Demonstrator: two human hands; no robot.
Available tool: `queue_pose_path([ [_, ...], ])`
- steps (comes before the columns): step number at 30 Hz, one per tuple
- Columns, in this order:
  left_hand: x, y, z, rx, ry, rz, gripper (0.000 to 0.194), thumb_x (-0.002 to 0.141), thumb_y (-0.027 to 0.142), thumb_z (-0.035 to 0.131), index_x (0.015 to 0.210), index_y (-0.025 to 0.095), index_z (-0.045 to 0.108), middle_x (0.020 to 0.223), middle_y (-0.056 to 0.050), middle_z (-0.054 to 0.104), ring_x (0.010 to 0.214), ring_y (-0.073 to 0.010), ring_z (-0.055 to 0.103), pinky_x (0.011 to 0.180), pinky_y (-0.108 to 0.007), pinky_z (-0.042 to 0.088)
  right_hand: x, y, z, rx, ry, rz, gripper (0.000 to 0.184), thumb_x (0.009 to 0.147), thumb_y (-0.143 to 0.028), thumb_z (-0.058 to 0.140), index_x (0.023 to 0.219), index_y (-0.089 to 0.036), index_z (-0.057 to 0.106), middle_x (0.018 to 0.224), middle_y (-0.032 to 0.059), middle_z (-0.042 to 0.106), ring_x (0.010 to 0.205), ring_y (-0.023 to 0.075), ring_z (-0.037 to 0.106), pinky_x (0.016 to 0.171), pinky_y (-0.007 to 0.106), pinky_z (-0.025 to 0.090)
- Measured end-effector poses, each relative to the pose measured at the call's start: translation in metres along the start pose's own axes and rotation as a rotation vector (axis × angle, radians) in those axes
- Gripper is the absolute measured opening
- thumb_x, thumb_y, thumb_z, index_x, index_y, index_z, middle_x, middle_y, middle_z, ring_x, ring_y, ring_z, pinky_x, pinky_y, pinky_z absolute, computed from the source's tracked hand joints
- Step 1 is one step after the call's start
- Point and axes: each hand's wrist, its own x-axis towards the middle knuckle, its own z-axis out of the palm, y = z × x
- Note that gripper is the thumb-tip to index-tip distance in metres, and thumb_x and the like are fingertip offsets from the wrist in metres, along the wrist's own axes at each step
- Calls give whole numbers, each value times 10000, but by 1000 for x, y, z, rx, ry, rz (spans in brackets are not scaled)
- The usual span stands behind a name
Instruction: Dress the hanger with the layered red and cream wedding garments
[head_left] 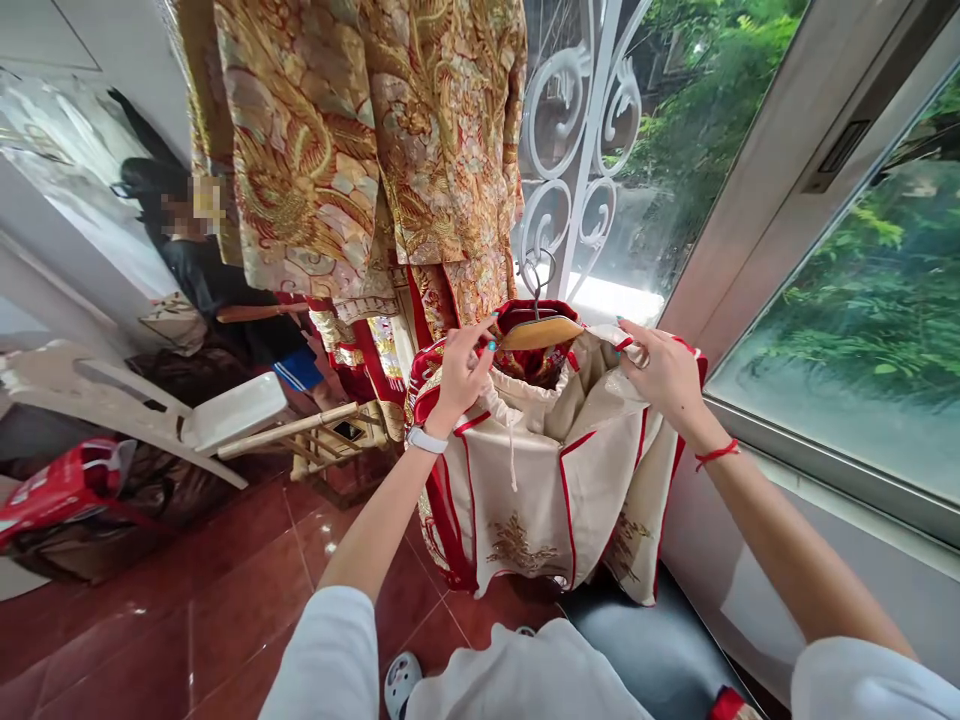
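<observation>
A cream skirt with red piping and gold embroidery [517, 470] hangs in front of me, its drawstring waistband gathered at the top. My left hand [466, 372] pinches at the left of the waistband, beside the wooden hanger [541, 332]. My right hand [661, 372] grips the waistband's right side, fingers closed on the cloth. Behind the skirt, a red garment [536, 312] sits around the hanger, whose metal hook points up. A white drawstring end [513, 465] dangles down the skirt's front.
Gold embroidered garments [360, 150] hang behind. A sliding window [750, 250] stands at the right, above a black padded seat [645, 640]. To the left are a bamboo chair [337, 435], a white plastic chair [232, 405], a red bag [60, 490] and a person in dark clothes [217, 290].
</observation>
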Motion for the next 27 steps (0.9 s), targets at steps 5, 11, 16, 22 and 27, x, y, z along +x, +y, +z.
queue_pose_path([
  [5,11,16,-1,206,-132,327,431,956,246,485,1367,266,610,1288,-120,606,1235,-296,516,1087,-482,381,-22,1,16,-185,55,115,767,818,-367,621,1550,-246,427,1117,160,614,968,343,569,804,428,476],
  [11,56,69,39,326,-332,644,323,996,206,453,1268,197,626,1288,-146,613,1188,-284,552,984,-431,433,-30,2,25,-39,52,220,849,827,-253,535,1625,-216,249,1173,158,603,883,288,622,764,388,507],
  [16,69,88,48,350,-351,438,255,999,146,424,1107,168,655,1134,-136,630,887,-214,635,745,-337,443,-19,21,11,348,-30,192,834,764,-189,515,1584,-193,363,1047,88,707,869,230,650,858,362,520],
  [22,76,104,41,242,-394,179,191,962,186,521,946,171,711,1001,-97,637,811,-218,654,654,-327,428,21,20,-29,718,-51,448,736,652,-214,646,1384,-151,614,1029,73,731,799,199,653,741,323,546],
  [27,81,105,51,174,-373,116,200,951,171,513,925,156,711,1011,-123,639,886,-261,666,713,-350,465,41,-31,-39,664,39,343,529,754,-255,609,1266,-140,678,1002,103,718,897,243,677,794,365,567],
])
